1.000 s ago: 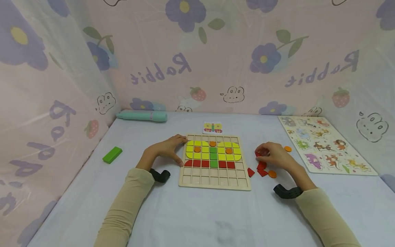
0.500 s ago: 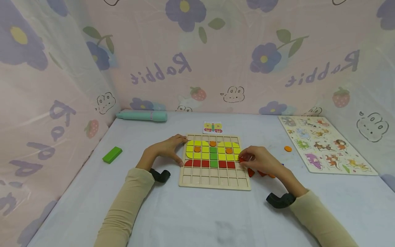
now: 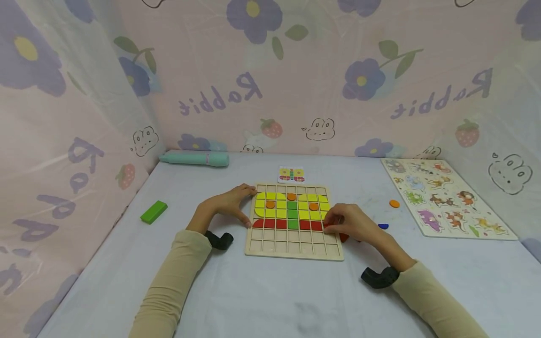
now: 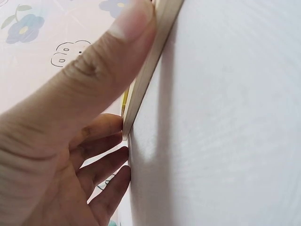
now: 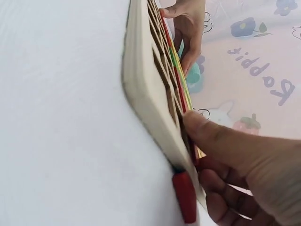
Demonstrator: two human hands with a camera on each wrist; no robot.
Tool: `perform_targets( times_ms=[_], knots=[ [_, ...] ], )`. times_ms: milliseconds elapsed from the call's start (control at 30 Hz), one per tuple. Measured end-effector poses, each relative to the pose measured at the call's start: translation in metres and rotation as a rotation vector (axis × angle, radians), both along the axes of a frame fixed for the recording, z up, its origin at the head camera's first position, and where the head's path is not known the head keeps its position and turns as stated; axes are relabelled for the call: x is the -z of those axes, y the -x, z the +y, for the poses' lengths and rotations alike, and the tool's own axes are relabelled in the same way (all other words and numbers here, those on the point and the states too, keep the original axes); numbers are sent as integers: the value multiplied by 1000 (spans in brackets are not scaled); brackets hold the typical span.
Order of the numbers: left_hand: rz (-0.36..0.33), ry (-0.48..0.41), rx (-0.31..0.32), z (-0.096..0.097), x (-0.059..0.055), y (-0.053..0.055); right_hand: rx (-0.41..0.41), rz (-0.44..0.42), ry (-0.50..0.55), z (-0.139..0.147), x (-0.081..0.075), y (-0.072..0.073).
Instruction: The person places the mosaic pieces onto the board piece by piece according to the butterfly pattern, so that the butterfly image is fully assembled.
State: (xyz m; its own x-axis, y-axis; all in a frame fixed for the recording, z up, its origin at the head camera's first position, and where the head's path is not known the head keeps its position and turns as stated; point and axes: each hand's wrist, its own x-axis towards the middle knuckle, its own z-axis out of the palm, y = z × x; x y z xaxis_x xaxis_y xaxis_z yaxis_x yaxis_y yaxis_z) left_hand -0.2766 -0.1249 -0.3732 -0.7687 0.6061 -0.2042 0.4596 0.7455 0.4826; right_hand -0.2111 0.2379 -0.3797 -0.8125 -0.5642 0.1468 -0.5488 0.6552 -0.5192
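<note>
A wooden grid board [image 3: 296, 250] bears flat yellow, green, orange and red tiles in a butterfly-like pattern. My left hand [image 3: 228, 202] rests at its left side, thumb and fingertips touching the edge, fingers fairly straight. At the right end of the red row [image 3: 274, 224], my right hand [image 3: 355, 223] pinches a red tile [image 5: 193, 153] between thumb and finger. That tile sits mostly hidden by the fingers, so its exact shape cannot be told. A loose red tile [image 5: 185, 197] lies beside the board, partly under the right hand in the head view.
Behind the board lies a small pattern card [image 3: 291, 174]. A blue tile [image 3: 383, 226] and an orange disc [image 3: 394, 203] are on the right, near an animal puzzle board [image 3: 448, 199]. A green block [image 3: 154, 212] and a teal marker-shaped case [image 3: 194, 158] lie left.
My right hand has moved left from the loose red tiles to the board's right edge, carrying a red tile. A blue tile now shows behind it. The left hand stays in place.
</note>
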Motion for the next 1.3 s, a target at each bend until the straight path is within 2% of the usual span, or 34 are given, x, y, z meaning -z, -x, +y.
perform_targets(
  times_ms=[133, 367, 533, 633, 733, 833, 933, 1033, 1133, 1300],
  knots=[
    [0, 0, 0, 0, 1, 1, -18, -12, 11, 2, 2, 1],
    [-1, 4, -4, 1, 0, 0, -43, -79, 26, 6, -2, -1],
    [-2, 2, 0, 1, 0, -1, -60, -65, 10, 13, -9, 0],
    [2, 1, 5, 1, 0, 0, -27, -39, -5, 26, -14, 4],
    [7, 0, 8, 1, -1, 0, 38, -26, -38, 44, -20, 8],
    [7, -2, 8, 1, -1, 0, 92, -79, -83, 61, -25, 9],
    [4, -3, 8, 0, -3, -1, 94, -155, -134, 75, -28, 8],
    [2, -1, 9, 0, -3, -1, 56, -208, -143, 82, -28, 7],
    [-1, -1, 10, 0, -3, -1, 28, -222, -123, 84, -24, 7],
    [-6, 2, 4, 1, -3, -1, 57, -193, -110, 82, -15, 10]
  ],
)
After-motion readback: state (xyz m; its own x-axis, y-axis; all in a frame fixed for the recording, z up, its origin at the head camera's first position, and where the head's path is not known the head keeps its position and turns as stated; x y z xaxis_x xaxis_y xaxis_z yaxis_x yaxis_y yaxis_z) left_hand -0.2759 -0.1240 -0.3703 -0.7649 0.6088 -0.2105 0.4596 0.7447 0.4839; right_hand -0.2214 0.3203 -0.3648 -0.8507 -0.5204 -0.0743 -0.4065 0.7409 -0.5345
